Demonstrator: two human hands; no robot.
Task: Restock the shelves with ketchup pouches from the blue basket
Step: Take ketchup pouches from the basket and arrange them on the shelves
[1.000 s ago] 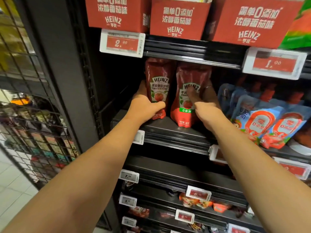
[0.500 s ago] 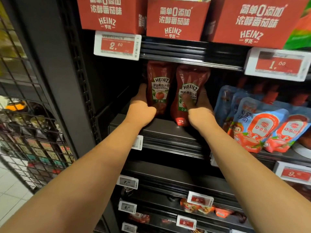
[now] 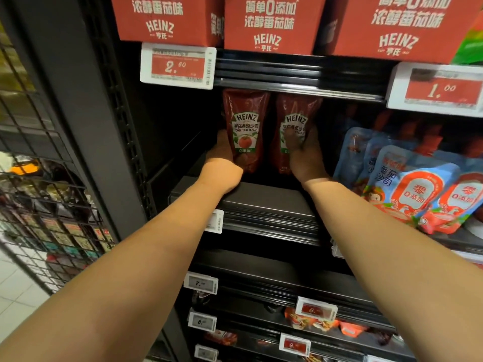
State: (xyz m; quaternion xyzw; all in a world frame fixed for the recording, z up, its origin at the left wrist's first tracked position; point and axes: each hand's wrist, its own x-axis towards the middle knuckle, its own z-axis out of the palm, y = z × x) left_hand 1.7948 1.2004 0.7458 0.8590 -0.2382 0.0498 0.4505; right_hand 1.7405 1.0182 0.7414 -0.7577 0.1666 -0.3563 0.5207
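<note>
Gripping pouches [image 3: 245, 131], hand [image 3: 222, 165] each.

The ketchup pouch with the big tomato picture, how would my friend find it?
Find the white price tag reading 2.60 under the red Heinz boxes. On the black shelf just below it stand two dark red pouches. Yours is the left ketchup pouch, held by the left hand; its tomato shows fully, while the right pouch has fingers across its label.
</note>
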